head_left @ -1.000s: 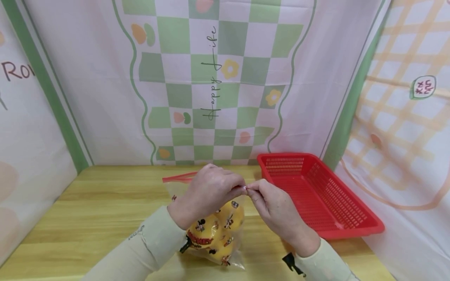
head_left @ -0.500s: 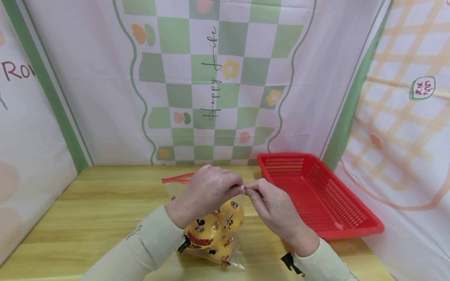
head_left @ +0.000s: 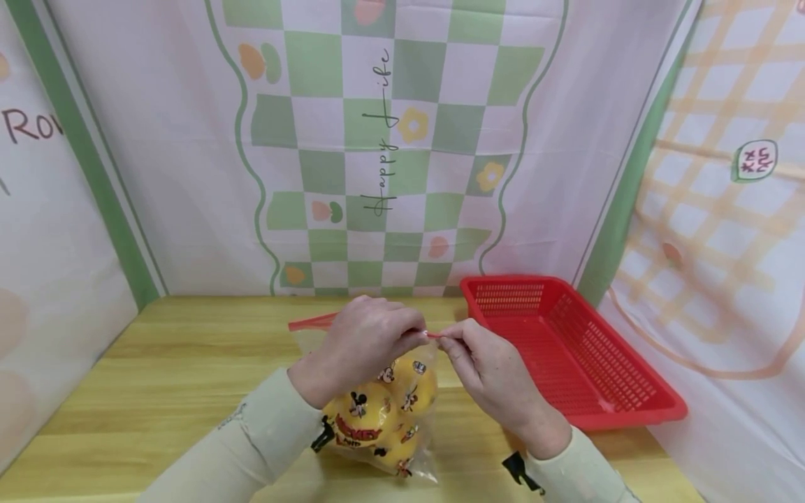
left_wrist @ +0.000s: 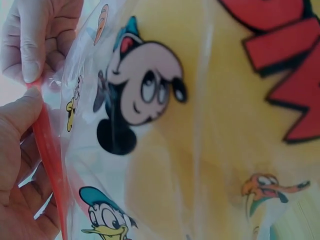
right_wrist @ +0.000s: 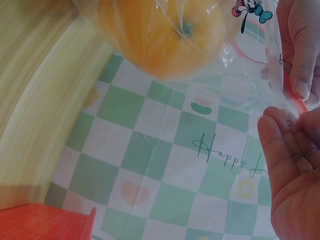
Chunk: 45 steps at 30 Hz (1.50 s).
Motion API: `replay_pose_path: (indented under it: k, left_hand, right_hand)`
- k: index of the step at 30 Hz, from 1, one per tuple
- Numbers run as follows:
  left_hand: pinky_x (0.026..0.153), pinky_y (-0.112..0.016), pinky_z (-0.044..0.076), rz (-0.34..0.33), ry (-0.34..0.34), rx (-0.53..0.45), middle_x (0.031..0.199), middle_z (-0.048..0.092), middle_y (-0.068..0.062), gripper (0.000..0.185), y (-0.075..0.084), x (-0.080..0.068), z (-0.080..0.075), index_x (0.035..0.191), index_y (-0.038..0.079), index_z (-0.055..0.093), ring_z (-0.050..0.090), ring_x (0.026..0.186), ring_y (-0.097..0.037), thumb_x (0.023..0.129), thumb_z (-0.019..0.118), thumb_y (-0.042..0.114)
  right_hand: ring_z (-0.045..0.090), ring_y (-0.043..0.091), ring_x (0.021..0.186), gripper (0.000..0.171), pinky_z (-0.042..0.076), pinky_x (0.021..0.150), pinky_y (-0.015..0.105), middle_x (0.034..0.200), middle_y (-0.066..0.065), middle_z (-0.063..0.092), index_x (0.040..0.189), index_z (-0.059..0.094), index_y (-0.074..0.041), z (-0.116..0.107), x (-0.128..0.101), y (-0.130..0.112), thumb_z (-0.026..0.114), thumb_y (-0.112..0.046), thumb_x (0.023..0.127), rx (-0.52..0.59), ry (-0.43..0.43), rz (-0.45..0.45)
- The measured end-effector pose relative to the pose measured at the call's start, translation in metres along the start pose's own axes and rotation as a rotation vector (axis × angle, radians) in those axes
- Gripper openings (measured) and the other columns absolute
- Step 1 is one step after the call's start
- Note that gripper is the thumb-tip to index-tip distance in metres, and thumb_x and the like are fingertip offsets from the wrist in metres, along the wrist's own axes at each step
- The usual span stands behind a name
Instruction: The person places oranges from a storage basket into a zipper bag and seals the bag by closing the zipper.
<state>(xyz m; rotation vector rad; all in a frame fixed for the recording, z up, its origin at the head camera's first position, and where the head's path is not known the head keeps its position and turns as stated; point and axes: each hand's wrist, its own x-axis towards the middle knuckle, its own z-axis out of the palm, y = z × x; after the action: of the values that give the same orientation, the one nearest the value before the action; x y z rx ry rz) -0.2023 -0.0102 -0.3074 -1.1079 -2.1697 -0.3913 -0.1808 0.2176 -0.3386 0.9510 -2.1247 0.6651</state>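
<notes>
Bag's red seal (head_left: 434, 335) pinched by both hands' fingers (head_left: 415, 333).

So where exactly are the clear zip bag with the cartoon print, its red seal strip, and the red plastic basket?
clear cartoon-print zip bag (head_left: 383, 419), head view, on its bulging yellow front.
red seal strip (left_wrist: 50, 150), left wrist view, midway along the strip.
red plastic mesh basket (head_left: 635, 412), head view, on its near rim.

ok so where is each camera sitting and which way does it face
Head: looks forward and down at the wooden table, red plastic basket, both sleeved forearms; left hand and right hand pinch the clear cartoon-print zip bag.
Left wrist: pressed close to the bag; thumb and fingers on its red zip strip.
Right wrist: looks up from under the bag at the backdrop; palm shows.
Shared: the bag and strip.
</notes>
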Motion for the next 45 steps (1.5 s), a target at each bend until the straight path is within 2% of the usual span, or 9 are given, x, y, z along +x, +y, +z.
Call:
replay_pose_path:
  k: [11, 19, 27, 45]
  left_hand:
    - [0.064, -0.028, 0.048, -0.011, -0.005, -0.006, 0.085, 0.074, 0.014, 0.012, -0.006, -0.005, -0.002, 0.096, 0.023, 0.076, 0.063, 0.069, -0.005, 0.097, 0.072, 0.034]
    - [0.062, -0.026, 0.045, -0.016, 0.003, -0.019, 0.084, 0.072, 0.013, 0.010, -0.009, -0.010, -0.003, 0.096, 0.022, 0.076, 0.059, 0.068, -0.005, 0.096, 0.074, 0.032]
    - [0.065, -0.028, 0.049, -0.029, 0.013, -0.017, 0.084, 0.074, 0.012, 0.010, -0.012, -0.013, -0.003, 0.097, 0.022, 0.076, 0.062, 0.069, -0.005, 0.095, 0.076, 0.031]
    - [0.065, -0.027, 0.049, -0.097, -0.055, -0.011, 0.082, 0.072, 0.014, 0.011, -0.018, -0.020, -0.006, 0.096, 0.023, 0.075, 0.059, 0.069, -0.004, 0.099, 0.071, 0.033]
  right_hand:
    - [0.044, 0.000, 0.067, 0.019, 0.039, 0.061, 0.010, 0.079, -0.013, 0.054, 0.104, 0.066, -0.012, -0.001, 0.002, 0.000, 0.074, -0.001, 0.091, -0.013, -0.004, -0.003]
    - [0.044, 0.001, 0.067, 0.016, 0.040, 0.061, 0.011, 0.080, -0.011, 0.058, 0.105, 0.066, -0.012, 0.000, 0.001, 0.002, 0.073, -0.004, 0.093, -0.011, -0.019, 0.004]
    - [0.046, 0.001, 0.068, 0.015, 0.042, 0.063, 0.012, 0.081, -0.011, 0.060, 0.106, 0.066, -0.012, -0.002, 0.001, 0.000, 0.072, -0.005, 0.094, -0.011, -0.025, 0.010]
    - [0.047, -0.001, 0.069, 0.019, 0.043, 0.063, 0.011, 0.086, -0.011, 0.065, 0.104, 0.066, -0.012, 0.000, 0.000, 0.000, 0.074, 0.000, 0.091, 0.005, 0.007, -0.008]
